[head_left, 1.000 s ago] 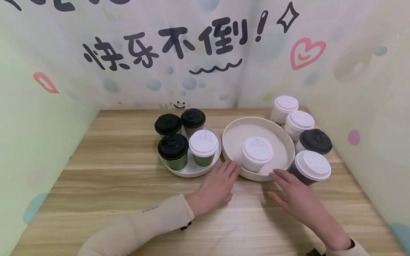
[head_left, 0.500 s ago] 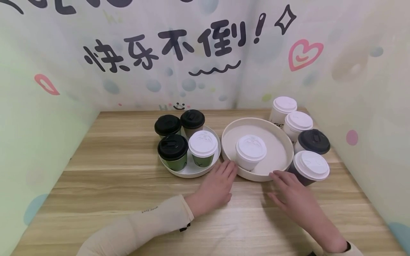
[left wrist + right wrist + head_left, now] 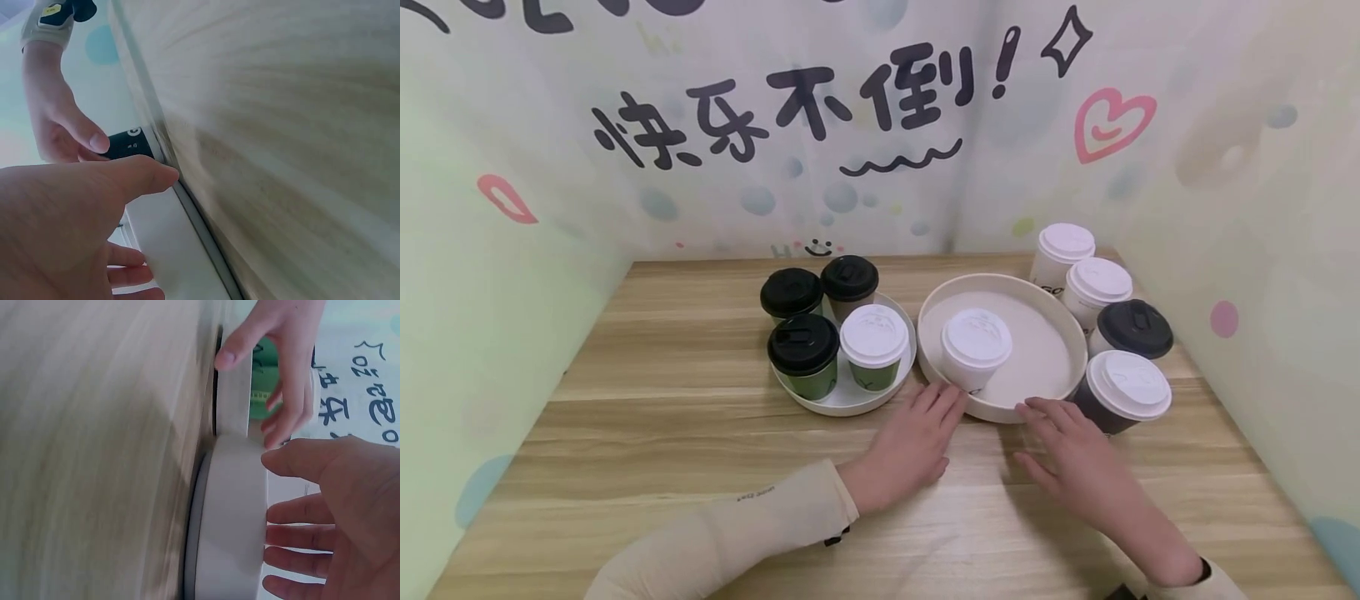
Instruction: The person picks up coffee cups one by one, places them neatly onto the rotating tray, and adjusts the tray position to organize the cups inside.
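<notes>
A beige round tray [image 3: 1041, 350] with a low wall stands in the middle right of the head view. Inside it, toward the front left, is a white paper cup [image 3: 976, 348] with a white lid. My left hand [image 3: 910, 446] has its fingertips at the tray's front left rim, close to that cup. At the front right rim are the fingertips of my right hand [image 3: 1078, 462]. Both hands keep their fingers fairly straight, thumbs apart. In the right wrist view the fingers [image 3: 300, 535] reach the upper edge of the tray wall [image 3: 231, 531].
Left of the tray, a smaller white plate [image 3: 842, 404] bears several lidded cups, among them a green one with a white lid [image 3: 874, 346]. A row of cups lines the right side, with a dark cup [image 3: 1122, 392] close to my right hand. Printed cloth walls [image 3: 880, 192] enclose the table.
The white cup in the beige tray has shifted left, nearer the left hand, while the tray's outline stays almost in place. My right hand has slid slightly left along the rim.
</notes>
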The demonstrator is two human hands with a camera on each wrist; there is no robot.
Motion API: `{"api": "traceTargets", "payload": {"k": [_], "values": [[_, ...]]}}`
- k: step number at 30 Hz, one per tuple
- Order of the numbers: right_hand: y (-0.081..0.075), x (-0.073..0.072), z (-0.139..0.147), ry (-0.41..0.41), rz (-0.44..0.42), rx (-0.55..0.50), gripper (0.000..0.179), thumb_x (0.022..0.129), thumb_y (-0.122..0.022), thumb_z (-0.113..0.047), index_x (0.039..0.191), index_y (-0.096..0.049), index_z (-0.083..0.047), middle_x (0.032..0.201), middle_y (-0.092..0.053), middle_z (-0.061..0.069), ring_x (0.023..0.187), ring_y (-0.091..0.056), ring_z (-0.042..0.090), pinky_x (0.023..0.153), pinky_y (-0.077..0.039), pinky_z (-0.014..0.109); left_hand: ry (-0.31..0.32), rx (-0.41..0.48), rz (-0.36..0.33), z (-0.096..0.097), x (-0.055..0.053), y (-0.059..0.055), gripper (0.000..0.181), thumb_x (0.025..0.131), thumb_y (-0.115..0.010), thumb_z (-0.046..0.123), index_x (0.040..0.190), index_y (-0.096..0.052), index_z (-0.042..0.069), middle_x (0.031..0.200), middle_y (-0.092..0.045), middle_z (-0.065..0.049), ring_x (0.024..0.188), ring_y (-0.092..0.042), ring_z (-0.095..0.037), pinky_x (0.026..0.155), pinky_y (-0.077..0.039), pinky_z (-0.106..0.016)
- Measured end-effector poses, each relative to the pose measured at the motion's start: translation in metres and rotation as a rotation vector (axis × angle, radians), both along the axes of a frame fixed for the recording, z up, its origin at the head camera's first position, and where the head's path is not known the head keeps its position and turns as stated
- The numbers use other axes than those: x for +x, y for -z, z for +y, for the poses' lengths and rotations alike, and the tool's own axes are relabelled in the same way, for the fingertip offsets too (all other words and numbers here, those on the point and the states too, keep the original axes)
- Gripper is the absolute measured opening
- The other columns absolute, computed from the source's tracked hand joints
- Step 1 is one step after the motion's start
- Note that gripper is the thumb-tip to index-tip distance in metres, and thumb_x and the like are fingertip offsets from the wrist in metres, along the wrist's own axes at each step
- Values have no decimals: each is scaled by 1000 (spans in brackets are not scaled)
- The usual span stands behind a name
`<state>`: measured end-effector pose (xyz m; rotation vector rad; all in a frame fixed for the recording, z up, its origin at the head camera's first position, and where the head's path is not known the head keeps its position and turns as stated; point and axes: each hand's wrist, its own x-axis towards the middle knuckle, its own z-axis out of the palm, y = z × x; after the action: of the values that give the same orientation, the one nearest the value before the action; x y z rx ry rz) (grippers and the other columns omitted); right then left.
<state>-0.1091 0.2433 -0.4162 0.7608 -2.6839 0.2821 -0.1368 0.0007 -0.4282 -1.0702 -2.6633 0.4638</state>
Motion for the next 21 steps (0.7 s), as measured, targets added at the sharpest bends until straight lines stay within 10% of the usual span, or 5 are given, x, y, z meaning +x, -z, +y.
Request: {"api": "traceTargets", "payload": {"k": [13, 21], "values": [[-2, -2, 15, 6, 8, -2, 58, 73, -82, -20, 125, -65, -3, 120, -64, 16, 112, -59, 35, 92, -52, 51, -61, 28, -75, -11, -10, -9, 86, 87, -63, 59, 151, -34, 9, 152, -40, -6, 143, -38, -23, 119, -36, -37], [-2, 2, -1, 23, 2, 9, 57, 75, -82, -22, 126, -64, -4, 121, -65, 15, 114, -60, 33, 92, -53, 49, 77, 27, -39, 3, -1, 2, 86, 88, -59, 62, 152, -35, 10, 154, -41, -6, 144, -39, -22, 120, -36, -37]]}}
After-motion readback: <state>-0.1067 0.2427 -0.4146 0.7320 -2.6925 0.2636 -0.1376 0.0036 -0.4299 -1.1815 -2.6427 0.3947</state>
